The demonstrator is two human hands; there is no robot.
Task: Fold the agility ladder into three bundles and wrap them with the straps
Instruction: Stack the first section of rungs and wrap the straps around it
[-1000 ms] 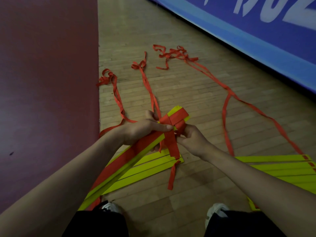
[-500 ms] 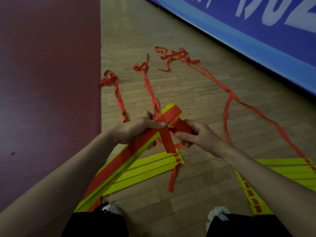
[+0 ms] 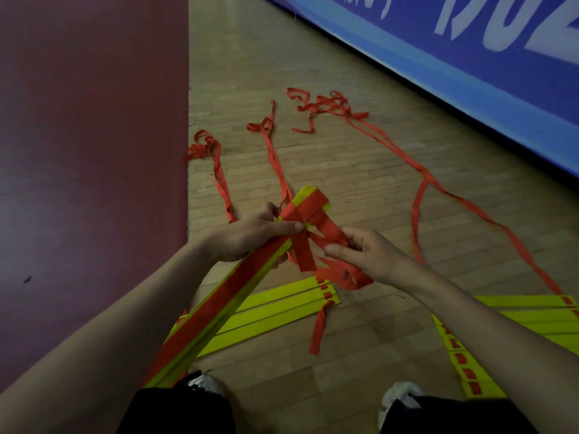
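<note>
My left hand (image 3: pixel 250 234) grips a bundle of yellow rungs (image 3: pixel 219 311) near its far end, thumb pressing a red strap across the top. The bundle slants up off the floor from lower left. A red strap (image 3: pixel 326 227) is wound round that end, and my right hand (image 3: pixel 366 255) pinches its loose length just right of the bundle. A second stack of yellow rungs (image 3: pixel 282 308) lies flat on the floor under the bundle. A third stack (image 3: pixel 517 317) lies at the right, partly hidden by my right forearm.
Long red straps (image 3: pixel 419 170) trail over the wooden floor (image 3: pixel 376 355) to tangled ends farther away. A dark red mat or wall (image 3: pixel 94 151) fills the left. A blue banner (image 3: pixel 470 64) runs along the right. My two shoes (image 3: pixel 401 396) show at the bottom.
My right hand has drawn the strap out to the right and slightly down, away from the bundle's end. The left hand keeps its grip on the bundle.
</note>
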